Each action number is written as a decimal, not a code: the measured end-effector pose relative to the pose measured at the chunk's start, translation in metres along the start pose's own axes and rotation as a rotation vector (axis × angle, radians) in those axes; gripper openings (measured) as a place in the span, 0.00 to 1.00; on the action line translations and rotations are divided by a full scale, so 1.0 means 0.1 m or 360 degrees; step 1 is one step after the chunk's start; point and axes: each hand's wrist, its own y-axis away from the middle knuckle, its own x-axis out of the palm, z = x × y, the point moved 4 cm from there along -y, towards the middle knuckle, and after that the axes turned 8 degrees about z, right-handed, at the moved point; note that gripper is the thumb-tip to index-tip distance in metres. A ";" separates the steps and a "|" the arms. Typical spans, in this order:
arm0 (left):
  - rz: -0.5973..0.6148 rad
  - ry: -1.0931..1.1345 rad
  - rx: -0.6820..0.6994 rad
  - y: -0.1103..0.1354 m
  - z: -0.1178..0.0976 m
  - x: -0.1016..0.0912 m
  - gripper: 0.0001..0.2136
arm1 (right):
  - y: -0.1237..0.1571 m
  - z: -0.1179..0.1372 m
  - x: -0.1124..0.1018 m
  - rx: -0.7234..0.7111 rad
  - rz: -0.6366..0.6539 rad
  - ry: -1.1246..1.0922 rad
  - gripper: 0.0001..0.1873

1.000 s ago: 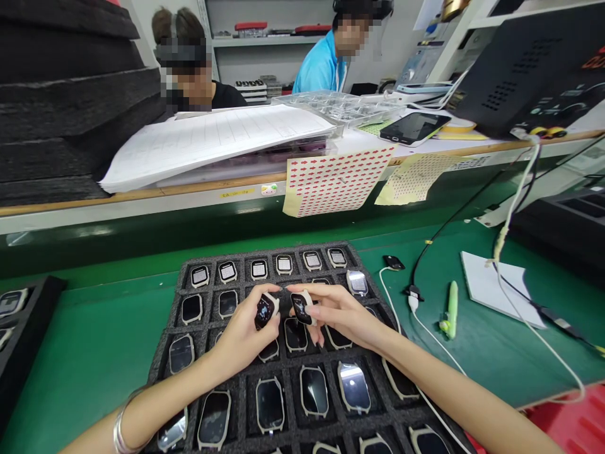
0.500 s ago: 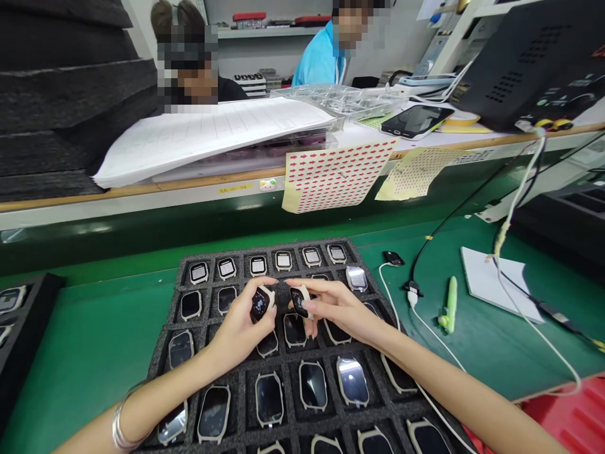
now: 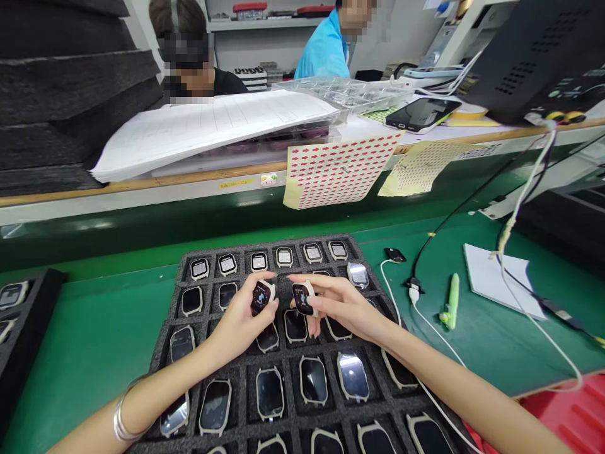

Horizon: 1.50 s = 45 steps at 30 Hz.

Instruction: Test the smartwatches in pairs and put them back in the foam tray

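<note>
My left hand point(image 3: 250, 312) grips a smartwatch point(image 3: 261, 297) between thumb and fingers, its dark screen lit with small graphics. Opposite it, my right hand point(image 3: 343, 306) pinches a second smartwatch point(image 3: 302, 299) with a similar lit screen. Both are strapless, with pale cases, and are held a short way apart above a black foam tray point(image 3: 289, 429). Several more watches lie in the tray's compartments. Those in the far row, such as one watch point(image 3: 284, 256), show white screens; most nearer ones, such as another watch point(image 3: 313, 380), are dark. My hands hide part of the tray's middle.
A white cable point(image 3: 439, 343) crosses the green table right of the tray, near a green pen point(image 3: 452, 301) and white paper pad point(image 3: 501, 280). Another foam tray point(image 3: 35, 334) stands left. Beyond the raised shelf edge are two people, one in a blue top point(image 3: 324, 53).
The right-hand watch has turned, so more of its screen faces me. Both hands still hold their watches in nearly the same place. The view has shifted slightly.
</note>
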 end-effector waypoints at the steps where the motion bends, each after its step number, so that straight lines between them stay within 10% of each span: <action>1: 0.0013 0.0054 -0.0043 -0.01 0.02 0.01 0.19 | 0.00 -0.01 0.00 0.0025 0.0017 -0.0052 0.26; 12: 0.0067 0.1043 -0.0343 0.05 0.05 0.04 0.16 | -0.01 -0.15 -0.07 0.0138 -0.0043 0.0042 0.20; 38: 0.0152 0.0863 -0.0108 0.03 0.06 0.02 0.15 | 0.03 -0.12 0.00 0.0112 -0.0034 0.0309 0.37; 45: 0.0142 0.0873 -0.0052 0.03 -0.04 -0.06 0.14 | -0.20 0.02 -0.26 -0.0003 -0.0132 0.1843 0.27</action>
